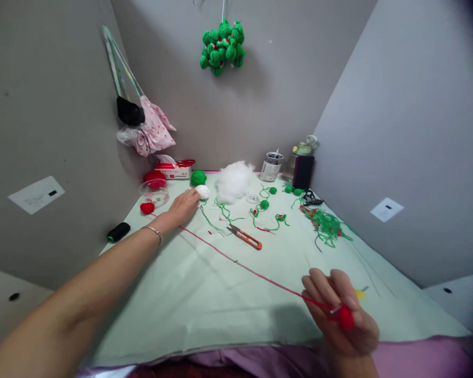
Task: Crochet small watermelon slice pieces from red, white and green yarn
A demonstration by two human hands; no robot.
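My left hand [184, 206] stretches to the back of the table, fingers closed against a white yarn ball [202, 192]. Its fingertips are partly hidden by the hand. My right hand [339, 310], near the front right edge, pinches a small red crochet piece [346, 317] with a bit of a metal hook showing at it. A red strand [236, 261] runs from this piece across the table, under my left forearm, toward a small red yarn ball [147, 208]. Orange thread snips [245, 238] lie in the middle. Beside my left hand is a green yarn ball [198, 178].
White stuffing [234, 181] sits at the back, near a can of tools [271, 167]. Small green crochet balls [264, 205] and tangled green and red yarn [328, 227] lie to the right. A phone [303, 172] leans on a jar. A clear tub [154, 194] stands left.
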